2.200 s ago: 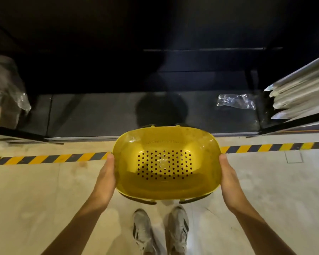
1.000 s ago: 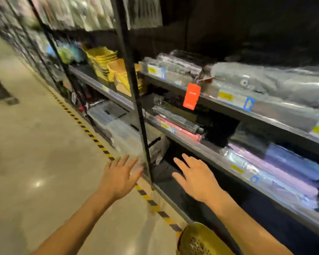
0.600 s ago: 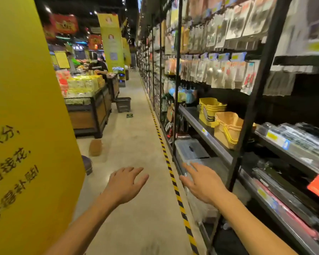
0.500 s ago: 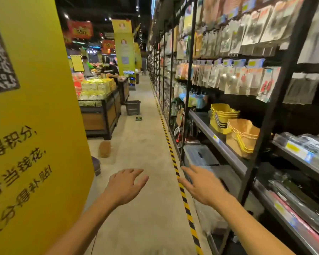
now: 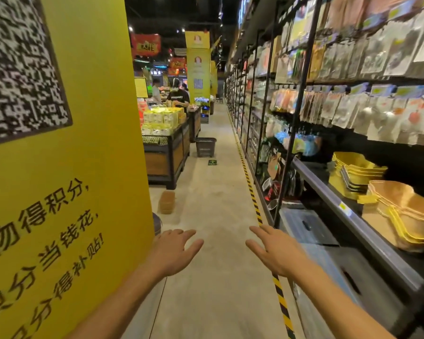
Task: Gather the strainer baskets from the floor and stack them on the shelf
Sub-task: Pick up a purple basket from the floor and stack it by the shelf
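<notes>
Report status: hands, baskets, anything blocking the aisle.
Left hand and right hand open, empty. Yellow baskets stacked on the shelf at right. Brownish tub on the floor ahead, beside the yellow pillar.

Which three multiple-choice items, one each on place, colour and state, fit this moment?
1. Where is the brown basket?
A. hanging from a hook
B. on the floor, left of the striped tape
C. on a trolley

2. What colour is the farther basket stack on the shelf?
A. yellow
B. blue
C. white

3. How are the left hand and right hand?
A. both grip one basket
B. only the left grips a basket
C. both open, fingers spread, empty

Answers:
1 B: it lies on the floor by the foot of the yellow pillar.
2 A: its walls are bright yellow.
3 C: the fingers are straight and hold nothing.
</notes>
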Motion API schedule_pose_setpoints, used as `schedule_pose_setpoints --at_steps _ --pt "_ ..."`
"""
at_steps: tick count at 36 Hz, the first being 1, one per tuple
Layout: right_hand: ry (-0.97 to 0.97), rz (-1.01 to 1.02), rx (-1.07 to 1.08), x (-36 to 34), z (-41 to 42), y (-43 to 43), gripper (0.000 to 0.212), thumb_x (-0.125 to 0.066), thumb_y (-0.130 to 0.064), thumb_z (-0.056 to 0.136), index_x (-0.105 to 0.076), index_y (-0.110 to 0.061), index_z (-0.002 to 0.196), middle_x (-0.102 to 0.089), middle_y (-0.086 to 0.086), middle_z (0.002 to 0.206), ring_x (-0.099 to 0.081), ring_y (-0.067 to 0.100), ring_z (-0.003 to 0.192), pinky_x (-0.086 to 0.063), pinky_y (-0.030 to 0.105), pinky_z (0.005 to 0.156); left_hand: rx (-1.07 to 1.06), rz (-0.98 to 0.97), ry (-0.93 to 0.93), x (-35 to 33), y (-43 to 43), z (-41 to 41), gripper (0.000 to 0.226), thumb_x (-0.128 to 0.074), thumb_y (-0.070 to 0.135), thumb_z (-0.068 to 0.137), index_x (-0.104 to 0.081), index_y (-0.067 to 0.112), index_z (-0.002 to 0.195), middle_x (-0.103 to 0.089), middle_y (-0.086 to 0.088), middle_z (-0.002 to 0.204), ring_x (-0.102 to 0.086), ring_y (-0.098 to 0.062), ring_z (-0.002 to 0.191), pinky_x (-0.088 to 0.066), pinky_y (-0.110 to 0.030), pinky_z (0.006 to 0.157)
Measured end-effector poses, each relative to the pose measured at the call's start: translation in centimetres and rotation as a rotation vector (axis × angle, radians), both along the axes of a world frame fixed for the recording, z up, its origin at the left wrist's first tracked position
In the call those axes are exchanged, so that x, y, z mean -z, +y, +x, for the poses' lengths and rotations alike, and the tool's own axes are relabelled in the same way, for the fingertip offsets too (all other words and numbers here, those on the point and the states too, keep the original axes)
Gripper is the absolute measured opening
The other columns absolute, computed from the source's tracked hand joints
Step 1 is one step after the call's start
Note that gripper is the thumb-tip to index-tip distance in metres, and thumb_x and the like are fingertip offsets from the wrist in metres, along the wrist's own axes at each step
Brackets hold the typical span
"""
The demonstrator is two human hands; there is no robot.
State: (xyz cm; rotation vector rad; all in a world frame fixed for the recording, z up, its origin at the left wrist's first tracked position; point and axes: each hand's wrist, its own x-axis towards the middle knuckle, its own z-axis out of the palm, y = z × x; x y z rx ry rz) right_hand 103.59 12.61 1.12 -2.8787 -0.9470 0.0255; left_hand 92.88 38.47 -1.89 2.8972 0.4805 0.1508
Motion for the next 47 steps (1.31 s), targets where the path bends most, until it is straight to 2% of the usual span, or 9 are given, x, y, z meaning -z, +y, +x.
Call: schedule_pose_setpoints --at_steps 4,9,11,15,17,21,31,38,47 --pt "0.007 0.009 -0.002 0.5 2.4 2.1 0.062 -0.027 -0.062 0.104 -0.031 -0.032 0.158 -0.039 0.000 0.161 -0.041 0.023 0.144 -0.038 0.041 0.115 -0.006 0.001 -0.002 0.3 2.3 2.2 0.070 -0.023 0.075 0.094 -0.045 0.037 0.149 -0.051 0.007 0.150 -0.044 -0.018 0.140 -0.034 -0.043 0.116" --pt "0.037 -0.006 -0.009 1.7 6.1 4.3 0.067 -0.024 -0.065 0.102 -0.028 -0.032 0.160 -0.033 0.002 0.165 -0.038 0.024 0.147 -0.036 0.040 0.116 -0.004 -0.034 -0.005 0.7 4.4 4.9 0.105 0.001 0.089 0.071 -0.046 0.035 0.148 -0.054 0.006 0.149 -0.047 -0.017 0.138 -0.038 -0.041 0.112" --pt "0.044 -0.001 -0.017 2.1 7.8 5.0 0.071 -0.020 -0.069 0.099 -0.027 -0.032 0.160 -0.032 0.002 0.165 -0.037 0.024 0.148 -0.036 0.040 0.116 -0.003 -0.047 0.001 1.1 5.3 6.4 0.101 -0.003 0.090 0.076 -0.046 0.035 0.148 -0.053 0.006 0.150 -0.046 -0.018 0.138 -0.039 -0.041 0.111" --pt "0.040 0.006 -0.051 2.9 12.1 6.2 0.065 -0.026 -0.064 0.103 -0.030 -0.031 0.159 -0.035 0.003 0.164 -0.040 0.025 0.146 -0.040 0.043 0.114 -0.011 -0.061 0.019 2.1 6.6 10.0 0.070 -0.027 0.073 0.095 -0.046 0.033 0.150 -0.050 0.003 0.153 -0.043 -0.021 0.141 -0.038 -0.041 0.113" --pt "0.033 -0.002 -0.064 3.1 14.8 6.8 0.064 -0.027 -0.063 0.103 -0.030 -0.031 0.158 -0.035 0.003 0.163 -0.041 0.026 0.145 -0.042 0.045 0.112 -0.031 -0.055 0.034 2.6 7.0 12.2 0.074 -0.024 0.077 0.092 -0.047 0.034 0.149 -0.051 0.003 0.152 -0.044 -0.022 0.141 -0.039 -0.043 0.113" --pt "0.029 0.005 -0.094 3.5 20.7 8.0 0.063 -0.027 -0.063 0.104 -0.031 -0.030 0.158 -0.036 0.004 0.163 -0.041 0.026 0.145 -0.042 0.045 0.110 -0.065 -0.061 0.017 3.2 7.9 17.1 0.104 -0.003 0.092 0.073 -0.049 0.035 0.147 -0.056 0.004 0.146 -0.050 -0.023 0.136 -0.043 -0.045 0.109" --pt "0.052 0.035 -0.190 2.2 35.5 10.2 0.064 -0.028 -0.062 0.104 -0.030 -0.029 0.159 -0.037 0.004 0.162 -0.041 0.027 0.144 -0.040 0.044 0.113 -0.198 -0.101 -0.033 2.8 9.4 30.1 0.105 -0.002 0.095 0.071 -0.051 0.038 0.144 -0.059 0.011 0.143 -0.058 -0.017 0.127 -0.050 -0.043 0.102" --pt "0.072 0.017 -0.216 2.6 42.7 11.9 0.064 -0.026 -0.063 0.104 -0.030 -0.030 0.159 -0.035 0.004 0.163 -0.039 0.027 0.145 -0.038 0.043 0.114 -0.211 -0.092 -0.001 2.3 9.5 36.7 0.068 -0.029 0.074 0.094 -0.049 0.036 0.146 -0.057 0.009 0.146 -0.055 -0.019 0.130 -0.047 -0.039 0.105" --pt "0.096 0.001 -0.259 4.0 50.9 18.2 0.065 -0.027 -0.064 0.103 -0.030 -0.031 0.159 -0.033 0.004 0.165 -0.035 0.026 0.148 -0.035 0.044 0.117 -0.251 -0.113 0.022 3.0 14.6 44.2 0.065 -0.029 0.072 0.095 -0.049 0.037 0.146 -0.056 0.008 0.147 -0.055 -0.019 0.131 -0.045 -0.042 0.105"
